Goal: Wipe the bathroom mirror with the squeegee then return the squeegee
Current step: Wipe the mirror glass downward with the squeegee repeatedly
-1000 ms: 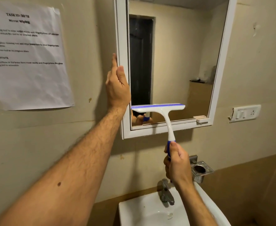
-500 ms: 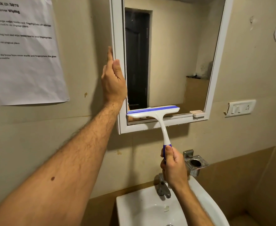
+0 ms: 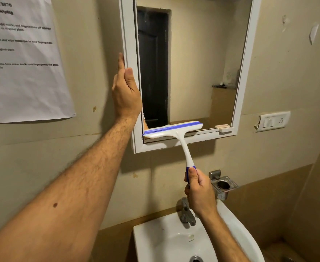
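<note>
The white-framed bathroom mirror (image 3: 193, 63) hangs on the beige wall ahead. A white squeegee (image 3: 174, 129) with a blue rubber strip lies across the mirror's bottom left edge, against the lower frame. My right hand (image 3: 199, 191) grips its blue handle end, below the mirror. My left hand (image 3: 126, 93) clasps the mirror's left frame edge, thumb on the front, fingers around the side.
A white sink (image 3: 174, 241) with a metal tap (image 3: 186, 212) sits below. A metal holder (image 3: 223, 185) is fixed to the wall right of my hand. A switch plate (image 3: 272, 121) is at the right, a printed paper sheet (image 3: 21, 59) at the left.
The squeegee has slid down the glass from above the lower frame to the mirror's bottom edge, and my right hand has dropped with it. My left hand stays on the frame.
</note>
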`<state>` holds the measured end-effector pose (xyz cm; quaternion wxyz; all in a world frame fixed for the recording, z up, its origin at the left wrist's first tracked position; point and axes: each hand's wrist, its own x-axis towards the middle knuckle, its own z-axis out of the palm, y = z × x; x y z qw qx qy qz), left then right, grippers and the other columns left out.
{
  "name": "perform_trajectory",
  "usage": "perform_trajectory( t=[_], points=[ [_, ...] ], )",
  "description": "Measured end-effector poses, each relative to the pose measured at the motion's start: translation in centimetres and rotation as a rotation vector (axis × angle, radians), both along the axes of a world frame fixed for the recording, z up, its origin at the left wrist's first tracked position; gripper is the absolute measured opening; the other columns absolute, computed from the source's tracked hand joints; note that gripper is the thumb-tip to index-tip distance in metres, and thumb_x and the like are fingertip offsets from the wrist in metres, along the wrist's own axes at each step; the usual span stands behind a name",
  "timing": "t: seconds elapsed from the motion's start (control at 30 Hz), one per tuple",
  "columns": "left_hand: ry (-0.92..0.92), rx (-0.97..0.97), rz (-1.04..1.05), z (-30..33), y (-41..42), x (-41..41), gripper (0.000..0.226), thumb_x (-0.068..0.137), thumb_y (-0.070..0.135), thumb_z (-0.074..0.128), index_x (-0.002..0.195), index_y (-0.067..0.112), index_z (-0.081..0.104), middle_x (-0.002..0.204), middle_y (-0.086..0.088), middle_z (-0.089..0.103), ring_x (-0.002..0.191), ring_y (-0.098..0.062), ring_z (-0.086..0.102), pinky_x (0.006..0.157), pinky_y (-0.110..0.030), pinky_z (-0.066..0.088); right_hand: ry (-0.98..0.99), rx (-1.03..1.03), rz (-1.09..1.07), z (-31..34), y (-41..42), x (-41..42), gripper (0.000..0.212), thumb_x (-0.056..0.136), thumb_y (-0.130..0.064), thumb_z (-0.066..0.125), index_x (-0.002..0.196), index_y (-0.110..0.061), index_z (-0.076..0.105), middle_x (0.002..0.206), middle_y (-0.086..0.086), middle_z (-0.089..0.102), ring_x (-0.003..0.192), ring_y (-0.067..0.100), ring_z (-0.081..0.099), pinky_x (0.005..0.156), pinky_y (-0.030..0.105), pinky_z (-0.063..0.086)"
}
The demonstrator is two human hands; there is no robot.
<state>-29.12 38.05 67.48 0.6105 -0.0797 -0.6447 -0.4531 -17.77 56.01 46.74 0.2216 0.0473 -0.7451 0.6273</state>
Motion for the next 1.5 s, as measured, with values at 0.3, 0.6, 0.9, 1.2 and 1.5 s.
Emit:
perform_trajectory(
  t=[0.3,0.6,0.9,1.2,1.5],
  points=[
    [-0.005,0.016,-0.056,0.0,0.1,0.3,0.045,0.106,0.026,0.031,0.148,0.011,0.038,0.131,0.015,0.049,0.096,0.033,0.037,0.085,0.008,0.030,-0.007,0.083,-0.043,-0.1,0.9,0.3,0.046,0.095,-0.049,0.040,0.068,-0.014,0.050,0.049,-0.007,0.039,0.046,0.014,0.036,0.047,0.031,0.031],
    [0.004,-0.001,-0.050,-0.2,0.2,0.5,0.043,0.106,0.020,0.033,0.146,0.006,0.039,0.137,-0.011,0.055,0.102,0.036,0.031,0.085,0.011,0.025,-0.058,-0.005,-0.022,2.4,1.1,0.9,0.053,0.084,-0.065,0.037,0.068,-0.017,0.051,0.045,-0.005,0.041,0.041,0.012,0.036,0.048,0.028,0.030],
    [0.007,0.002,-0.046,-0.2,0.1,0.3,0.044,0.106,0.023,0.032,0.147,0.008,0.039,0.139,-0.005,0.055,0.097,0.034,0.034,0.087,0.007,0.029,-0.061,-0.001,-0.017,1.6,0.4,0.4,0.047,0.099,-0.046,0.039,0.075,-0.008,0.052,0.049,-0.006,0.040,0.044,0.013,0.037,0.048,0.032,0.032],
    [0.028,-0.016,-0.051,-0.2,0.2,0.9,0.043,0.105,0.018,0.034,0.145,0.003,0.039,0.130,-0.002,0.059,0.092,0.031,0.043,0.080,0.010,0.029,-0.095,-0.007,-0.046,0.4,1.2,0.9,0.047,0.092,-0.055,0.038,0.068,-0.017,0.050,0.043,-0.007,0.038,0.039,0.010,0.034,0.047,0.027,0.028],
    [0.029,-0.022,-0.052,-0.1,0.1,0.6,0.043,0.105,0.019,0.034,0.146,0.005,0.039,0.133,-0.014,0.058,0.096,0.037,0.033,0.079,0.012,0.025,-0.013,-0.048,-0.008,6.3,-0.2,-0.1,0.049,0.096,-0.058,0.033,0.078,-0.016,0.053,0.047,-0.008,0.043,0.043,0.010,0.037,0.048,0.031,0.032]
  ],
)
